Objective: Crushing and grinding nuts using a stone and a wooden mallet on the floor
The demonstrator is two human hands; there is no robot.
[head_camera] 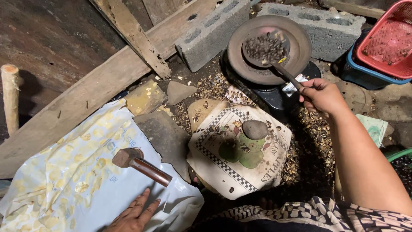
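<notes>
Lying spread at near left, pale printed plastic sheet (77, 180), left hand (134, 215) resting flat and released on its near edge, just near of wooden mallet (139, 165); sitting at far centre, round dark pan (300, 47) on black stove (274, 96); gripping ladle (266, 47) handle, right hand (322, 96) clenched, scoop holding dark seeds over pan; resting between, grey stone (255, 129) on printed cardboard (240, 150)

A rough home work shed: concrete blocks (214, 32), bare timber beams (98, 86), shell litter (313, 146) on the dirt floor.
</notes>
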